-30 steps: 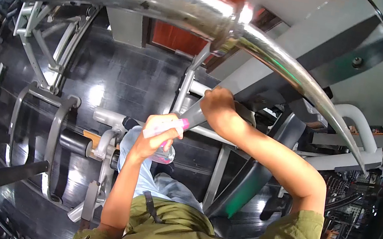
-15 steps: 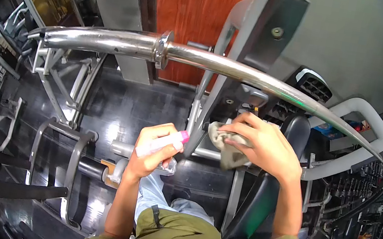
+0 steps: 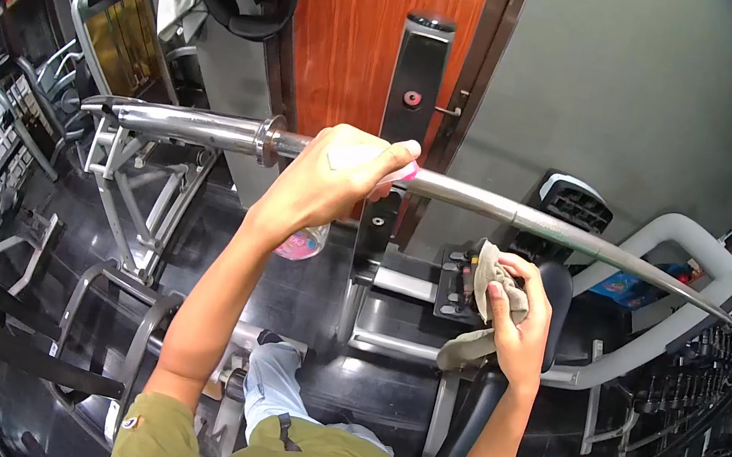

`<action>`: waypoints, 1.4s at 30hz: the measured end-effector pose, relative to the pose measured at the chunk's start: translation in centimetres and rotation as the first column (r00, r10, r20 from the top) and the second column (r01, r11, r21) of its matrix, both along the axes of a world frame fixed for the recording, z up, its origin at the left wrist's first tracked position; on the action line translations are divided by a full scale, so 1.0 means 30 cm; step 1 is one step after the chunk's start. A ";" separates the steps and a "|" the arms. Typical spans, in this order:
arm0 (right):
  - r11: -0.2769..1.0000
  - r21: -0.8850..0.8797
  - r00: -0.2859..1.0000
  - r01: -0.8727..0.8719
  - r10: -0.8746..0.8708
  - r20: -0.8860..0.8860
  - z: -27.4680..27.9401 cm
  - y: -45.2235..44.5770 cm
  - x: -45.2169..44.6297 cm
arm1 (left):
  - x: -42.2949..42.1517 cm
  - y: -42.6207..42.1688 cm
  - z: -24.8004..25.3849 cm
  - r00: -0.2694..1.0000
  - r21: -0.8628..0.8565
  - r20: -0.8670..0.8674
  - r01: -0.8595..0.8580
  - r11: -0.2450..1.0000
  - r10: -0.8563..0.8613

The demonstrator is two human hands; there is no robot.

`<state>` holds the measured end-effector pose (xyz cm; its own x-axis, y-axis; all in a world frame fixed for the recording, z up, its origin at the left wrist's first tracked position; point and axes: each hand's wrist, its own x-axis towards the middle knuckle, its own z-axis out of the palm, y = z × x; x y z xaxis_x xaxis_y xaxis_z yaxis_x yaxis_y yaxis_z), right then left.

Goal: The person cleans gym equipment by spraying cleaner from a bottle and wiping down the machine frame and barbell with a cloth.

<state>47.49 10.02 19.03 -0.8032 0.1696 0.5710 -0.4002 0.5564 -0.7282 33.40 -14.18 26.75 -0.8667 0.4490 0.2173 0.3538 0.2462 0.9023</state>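
My left hand (image 3: 321, 177) is raised in front of the metal barbell (image 3: 551, 224), closed around the neck of a spray bottle (image 3: 301, 243). The bottle's white head with a pink nozzle shows at my fingers, and its clear body with a pink label hangs below them. Whether this hand touches the bar I cannot tell. Lower and to the right, my right hand (image 3: 522, 337) grips a crumpled grey-beige cloth (image 3: 500, 285), part of which dangles under the palm. The bar's thick sleeve and collar lie left of my left hand.
A padded black bench (image 3: 463, 429) stands below my right hand. Behind the bar are a dark upright post (image 3: 419, 73) and an orange wooden door (image 3: 346, 31). Gym machines (image 3: 120, 23) fill the left side, and a thick grey frame (image 3: 717, 244) curves at the right.
My left hand has risen with the spray bottle to the bar's height. My right hand has shifted slightly right and down, still holding the cloth. The view has turned.
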 end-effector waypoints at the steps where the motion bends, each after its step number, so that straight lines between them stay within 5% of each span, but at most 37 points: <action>1: 1.000 0.004 1.000 -0.003 0.003 -0.011 0.001 0.013 0.003 | -0.019 0.009 -0.006 0.999 -0.033 -0.043 0.029 0.999 -0.031; 4: 0.998 -0.060 1.000 -0.001 0.000 -0.027 0.006 0.048 -0.009 | -0.045 0.021 0.010 0.991 -0.072 -0.110 0.070 0.995 -0.078; 10: 0.985 0.166 0.989 0.047 -0.022 -0.146 0.103 0.067 -0.083 | -0.036 0.053 0.053 0.999 -0.188 -0.038 0.013 0.982 -0.021; 13: 0.968 0.248 0.986 0.046 -0.004 -0.168 0.166 0.067 -0.131 | -0.012 0.054 0.074 0.988 -0.322 -0.150 -0.031 0.946 -0.019; 20: 0.794 0.608 0.971 -0.012 0.155 -0.183 0.183 -0.032 -0.376 | -0.009 0.022 -0.006 0.994 -0.054 -0.079 0.067 0.996 -0.071; 24: 0.780 0.625 0.979 -0.039 0.156 -0.133 0.182 -0.057 -0.424 | 0.028 0.001 -0.035 0.991 0.088 -0.116 0.070 0.994 -0.059; 26: 0.744 0.668 0.993 -0.032 0.097 -0.060 0.181 0.012 -0.398 | 0.035 -0.017 -0.066 0.997 0.218 0.051 0.044 0.975 -0.056; 30: 0.795 0.597 0.981 -0.104 -0.015 0.191 0.259 0.128 -0.320 | 0.066 -0.018 -0.111 0.995 0.286 0.056 0.069 0.956 -0.088; 36: 0.739 0.624 0.967 -0.252 0.216 0.135 0.220 0.022 -0.484 | 0.128 0.008 -0.151 0.995 0.376 0.093 0.006 0.927 -0.044; 42: 0.767 0.582 0.962 -0.270 0.184 0.203 0.227 -0.011 -0.486 | 0.117 0.029 -0.214 1.000 0.347 -0.006 0.008 0.938 -0.006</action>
